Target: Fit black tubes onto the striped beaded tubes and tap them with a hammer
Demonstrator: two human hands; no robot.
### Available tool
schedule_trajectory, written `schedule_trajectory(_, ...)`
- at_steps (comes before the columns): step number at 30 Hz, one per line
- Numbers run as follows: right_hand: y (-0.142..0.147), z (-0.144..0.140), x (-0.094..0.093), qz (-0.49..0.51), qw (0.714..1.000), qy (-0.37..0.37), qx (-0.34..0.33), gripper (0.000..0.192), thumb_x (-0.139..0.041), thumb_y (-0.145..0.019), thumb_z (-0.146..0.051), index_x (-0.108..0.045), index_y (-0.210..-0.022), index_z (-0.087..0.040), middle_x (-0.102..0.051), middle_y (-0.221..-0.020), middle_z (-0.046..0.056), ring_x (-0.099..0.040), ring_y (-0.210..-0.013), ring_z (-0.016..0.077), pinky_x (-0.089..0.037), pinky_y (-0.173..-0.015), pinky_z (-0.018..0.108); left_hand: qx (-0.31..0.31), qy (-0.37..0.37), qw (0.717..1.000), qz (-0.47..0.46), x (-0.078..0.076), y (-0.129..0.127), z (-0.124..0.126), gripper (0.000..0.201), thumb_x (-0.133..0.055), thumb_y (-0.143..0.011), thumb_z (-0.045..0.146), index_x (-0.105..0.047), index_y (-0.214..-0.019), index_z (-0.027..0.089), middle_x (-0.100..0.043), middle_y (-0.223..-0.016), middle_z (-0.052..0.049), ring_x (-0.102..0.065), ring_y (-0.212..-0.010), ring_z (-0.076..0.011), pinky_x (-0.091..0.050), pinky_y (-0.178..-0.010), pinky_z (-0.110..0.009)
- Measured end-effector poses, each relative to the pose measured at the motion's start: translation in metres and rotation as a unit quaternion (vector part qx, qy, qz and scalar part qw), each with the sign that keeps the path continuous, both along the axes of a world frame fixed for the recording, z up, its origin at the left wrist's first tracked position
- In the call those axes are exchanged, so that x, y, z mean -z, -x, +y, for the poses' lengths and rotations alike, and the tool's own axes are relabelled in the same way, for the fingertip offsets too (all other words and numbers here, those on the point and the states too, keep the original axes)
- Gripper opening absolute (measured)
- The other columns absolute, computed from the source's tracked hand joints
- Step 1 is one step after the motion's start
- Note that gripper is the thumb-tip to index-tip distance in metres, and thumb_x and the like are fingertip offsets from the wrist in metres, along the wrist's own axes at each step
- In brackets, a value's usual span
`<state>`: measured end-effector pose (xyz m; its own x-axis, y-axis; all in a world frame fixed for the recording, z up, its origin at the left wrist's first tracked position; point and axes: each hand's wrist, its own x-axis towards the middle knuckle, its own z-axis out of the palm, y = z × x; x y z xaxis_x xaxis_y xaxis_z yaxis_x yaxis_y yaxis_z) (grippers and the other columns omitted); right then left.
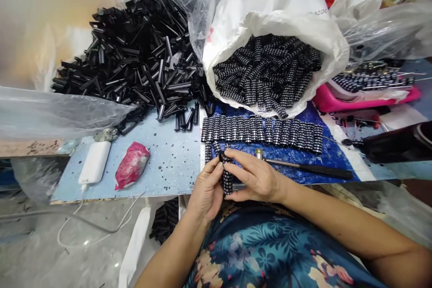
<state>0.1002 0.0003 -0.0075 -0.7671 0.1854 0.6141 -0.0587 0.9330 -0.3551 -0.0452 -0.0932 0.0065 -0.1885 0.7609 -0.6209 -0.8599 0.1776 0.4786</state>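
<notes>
Where the two hands meet just above the near edge of the surface (162, 162), a short black cylinder with white markings (227, 179) stands nearly upright between them — its long axis runs roughly top to bottom in the head view. The left hand (206, 191) closes on it from the left, thumb and fingertips pinching the upper part; the right hand (255, 179) wraps it from the right, fingers curled over the top end, so both grips are shut on the same piece. Neither hand is nearer than the other: they share it, wrists angled inward, forearms coming up from the lap.

Just beyond the right hand lies a small hammer (303, 167), its metal head close to the knuckles and its dark handle pointing right. Behind that a row of marked cylinders (261, 131) lies side by side on blue cloth, and further back a white sack (270, 31) spills more of them. To the left — well apart — sits a heap of plain black tubes (135, 58), with a white power bank (95, 162) and a red pouch (131, 165) nearer.
</notes>
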Motion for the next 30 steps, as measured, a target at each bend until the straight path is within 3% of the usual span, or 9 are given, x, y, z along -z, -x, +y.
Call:
schedule_trajectory(9,-0.014,-0.003,-0.002,-0.013,1.0,0.012,0.013,0.077,-0.058,-0.096,-0.052,-0.03,-0.148,-0.004,-0.045,-0.138,0.029,-0.042,-0.135,0.0328,-0.043,-0.108,0.05,0.182,0.012,0.982,0.048,-0.005,0.003,0.0,0.047,-0.091,-0.059,0.036,-0.07,-0.095,0.013,-0.068,-0.079,-0.004,-0.062,-0.064,-0.0114,-0.051,-0.06,-0.021)
schedule_trajectory(12,-0.031,0.0,-0.004,-0.054,0.997,0.039,0.04,0.085,-0.054,-0.093,-0.064,-0.029,-0.149,-0.005,-0.046,-0.14,0.025,-0.041,-0.136,0.0312,-0.039,-0.112,0.05,0.163,0.007,0.98,0.114,0.001,0.009,-0.004,0.05,-0.089,-0.06,0.042,-0.065,-0.095,0.016,-0.067,-0.079,-0.003,-0.064,-0.066,-0.0141,-0.053,-0.064,-0.026)
schedule_trajectory(14,-0.058,0.004,-0.002,-0.099,0.99,0.029,0.099,0.077,-0.057,-0.093,-0.06,-0.037,-0.145,-0.006,-0.051,-0.135,0.022,-0.045,-0.132,0.031,-0.04,-0.111,0.049,0.118,0.004,0.963,0.242,0.01,0.026,-0.008,0.049,-0.086,-0.064,0.045,-0.064,-0.097,0.016,-0.068,-0.078,-0.003,-0.065,-0.068,-0.0156,-0.053,-0.067,-0.027)
schedule_trajectory(16,-0.093,0.007,0.005,-0.146,0.967,-0.01,0.209,0.047,-0.06,-0.098,-0.039,-0.051,-0.131,-0.008,-0.058,-0.124,0.018,-0.054,-0.119,0.0297,-0.046,-0.103,0.045,0.056,0.014,0.912,0.406,0.022,0.054,-0.012,0.047,-0.083,-0.067,0.047,-0.066,-0.098,0.016,-0.068,-0.081,-0.004,-0.065,-0.072,-0.0156,-0.052,-0.071,-0.027)
schedule_trajectory(18,-0.126,0.009,0.014,-0.228,0.931,-0.041,0.282,0.024,-0.058,-0.099,-0.03,-0.06,-0.112,-0.011,-0.063,-0.108,0.014,-0.06,-0.101,0.0278,-0.05,-0.091,0.043,0.04,0.046,0.831,0.553,0.033,0.083,-0.015,0.041,-0.078,-0.07,0.046,-0.069,-0.097,0.016,-0.07,-0.086,-0.005,-0.063,-0.076,-0.0158,-0.049,-0.075,-0.028)
schedule_trajectory(21,-0.146,0.008,0.021,-0.241,0.922,-0.067,0.297,0.015,-0.054,-0.1,-0.024,-0.061,-0.106,-0.012,-0.064,-0.096,0.011,-0.06,-0.085,0.0233,-0.049,-0.079,0.037,0.148,0.087,0.709,0.684,0.044,0.115,-0.016,0.03,-0.074,-0.072,0.041,-0.073,-0.09,0.017,-0.069,-0.087,-0.005,-0.059,-0.078,-0.0171,-0.045,-0.077,-0.03)
schedule_trajectory(24,-0.115,0.005,0.011,-0.173,0.949,-0.03,0.261,0.016,-0.052,-0.1,-0.019,-0.058,-0.113,-0.011,-0.063,-0.095,0.009,-0.06,-0.081,0.0191,-0.047,-0.075,0.032,0.246,0.108,0.676,0.686,0.048,0.125,-0.012,0.028,-0.075,-0.07,0.041,-0.073,-0.086,0.017,-0.064,-0.076,-0.003,-0.055,-0.071,-0.0156,-0.04,-0.07,-0.029)
schedule_trajectory(27,-0.05,0.005,-0.012,-0.113,0.978,0.022,0.177,0.016,-0.048,-0.101,-0.016,-0.057,-0.114,-0.011,-0.061,-0.092,0.008,-0.058,-0.077,0.0156,-0.046,-0.07,0.028,0.269,0.114,0.716,0.634,0.052,0.125,-0.009,0.033,-0.077,-0.067,0.046,-0.068,-0.08,0.016,-0.055,-0.065,0.001,-0.047,-0.061,-0.0123,-0.035,-0.06,-0.026)
schedule_trajectory(30,0.016,0.011,-0.023,-0.171,0.977,-0.002,0.129,0.022,-0.043,-0.105,-0.025,-0.059,-0.097,-0.013,-0.056,-0.077,0.005,-0.052,-0.067,0.0157,-0.041,-0.061,0.029,0.244,0.105,0.746,0.61,0.059,0.123,-0.01,0.037,-0.077,-0.066,0.048,-0.064,-0.078,0.016,-0.049,-0.063,0.003,-0.041,-0.058,-0.0105,-0.031,-0.056,-0.024)
